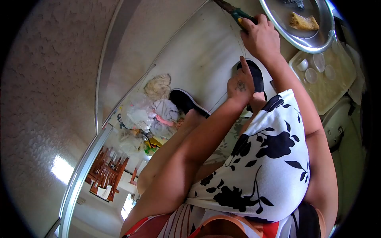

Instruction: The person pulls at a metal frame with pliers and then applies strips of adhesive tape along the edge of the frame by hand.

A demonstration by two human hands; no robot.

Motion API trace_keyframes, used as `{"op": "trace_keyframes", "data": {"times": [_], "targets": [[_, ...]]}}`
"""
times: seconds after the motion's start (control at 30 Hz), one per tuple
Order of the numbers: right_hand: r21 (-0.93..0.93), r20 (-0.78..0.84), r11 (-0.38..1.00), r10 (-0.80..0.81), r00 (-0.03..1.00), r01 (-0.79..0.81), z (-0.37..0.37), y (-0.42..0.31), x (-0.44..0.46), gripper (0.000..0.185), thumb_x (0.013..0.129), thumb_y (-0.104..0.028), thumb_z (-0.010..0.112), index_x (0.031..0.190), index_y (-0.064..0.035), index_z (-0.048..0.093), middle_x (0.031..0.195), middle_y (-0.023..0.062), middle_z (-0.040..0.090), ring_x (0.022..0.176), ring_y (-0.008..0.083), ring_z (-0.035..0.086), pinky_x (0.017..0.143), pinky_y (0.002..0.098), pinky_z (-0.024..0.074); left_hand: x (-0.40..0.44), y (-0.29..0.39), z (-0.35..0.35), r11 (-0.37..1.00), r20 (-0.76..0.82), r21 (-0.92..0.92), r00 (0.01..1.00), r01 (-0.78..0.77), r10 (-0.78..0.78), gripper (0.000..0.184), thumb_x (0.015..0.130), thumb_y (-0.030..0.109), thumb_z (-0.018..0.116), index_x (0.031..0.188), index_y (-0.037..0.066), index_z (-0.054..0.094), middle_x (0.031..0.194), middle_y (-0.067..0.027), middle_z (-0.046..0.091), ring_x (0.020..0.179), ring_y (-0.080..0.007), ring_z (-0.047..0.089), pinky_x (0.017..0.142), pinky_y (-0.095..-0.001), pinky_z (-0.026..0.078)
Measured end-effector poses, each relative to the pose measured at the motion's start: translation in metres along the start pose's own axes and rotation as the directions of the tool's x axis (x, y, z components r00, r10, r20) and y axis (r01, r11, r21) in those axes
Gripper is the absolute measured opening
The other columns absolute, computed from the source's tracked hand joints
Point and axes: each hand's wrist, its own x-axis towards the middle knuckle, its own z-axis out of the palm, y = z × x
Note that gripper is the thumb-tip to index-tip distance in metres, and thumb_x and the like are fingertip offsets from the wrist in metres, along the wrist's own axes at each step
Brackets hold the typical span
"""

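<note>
Green-handled tool (237, 14): at the top of the view, ahead of the left hand and within the right; long axis slanted, brown head up and to the left past the frame edge, handle running down to the right; exact kind unclear
Right hand (262, 36): fingers wrapped round the handle; the nearer of the two, being in contact with it
Left hand (240, 81): lower in view, near the right hand, the two apart; forefinger straight and aimed toward the tool, other fingers mostly hidden; whether it pinches anything, cannot tell
Faint line (241, 47): between forefinger tip and tool; strand or floor mark, cannot tell
Floor (198, 55): pale, smooth, lightly smudged; one dark shoe (254, 73) just beside the left hand, another dark shoe (183, 100) farther left
Basin (308, 47): shiny metal, right of the right hand; yellow spongy piece (304, 22) and grey scrap (294, 3) inside
Tray (327, 93): pale, just below the basin in view; small cups (311, 75) on it
Bags (141, 117): crumpled heap on the left; balled rag (158, 86) above
Wall (43, 87): textured, filling the far left
Chairs (109, 172): brown wood, well apart, lower left
</note>
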Motion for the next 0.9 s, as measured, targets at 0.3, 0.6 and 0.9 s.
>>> {"op": "trace_keyframes", "data": {"times": [0.3, 0.6, 0.9], "targets": [[-0.012, 0.048, 1.0, -0.011, 0.999, 0.011, -0.003, -0.001, 0.003, 0.027, 0.073, -0.025, 0.055, 0.099, -0.0203, 0.061, 0.098, 0.013, 0.052, 0.086, 0.03, 0.054, 0.068, 0.0414, 0.0473, -0.002, 0.002, -0.003, 1.0, 0.012, -0.003, 1.0, -0.009, 0.009, 0.073, 0.075, 0.01, 0.046, 0.131, -0.009, 0.003, 0.115, -0.0281, 0.045, 0.088, -0.0362, 0.057, 0.076, -0.0388, 0.046], [0.601, 0.669, 0.592, -0.005, 0.743, -0.537, 0.004, 0.023, 0.027, 0.027, 0.08, -0.027, 0.051, 0.091, -0.003, 0.057, 0.079, 0.0082, 0.059, 0.059, 0.0165, 0.057, 0.05, 0.0272, 0.0462, -0.014, -0.02, -0.002, 0.998, -0.15, -0.064, 0.989, 0.001, -0.011, 0.063, 0.079, 0.013, 0.047, 0.131, -0.003, 0.016, 0.085, -0.0237, 0.057, 0.072, -0.0368, 0.059, 0.068, -0.0424, 0.047], [0.315, 0.539, -0.616, -0.51, 0.671, -0.722, 0.041, 0.019, -0.008, 0.03, 0.087, -0.031, 0.045, 0.102, -0.0065, 0.055, 0.103, 0.0129, 0.054, 0.077, 0.0165, 0.054, 0.063, 0.0282, 0.0461, -0.026, -0.046, -0.007, 0.975, -0.322, -0.184, 0.945, -0.124, 0.06, 0.053, 0.082, 0.015, 0.045, 0.13, 0.002, 0.025, 0.086, -0.024, 0.058, 0.072, -0.0403, 0.056, 0.065, -0.045, 0.045]]}}
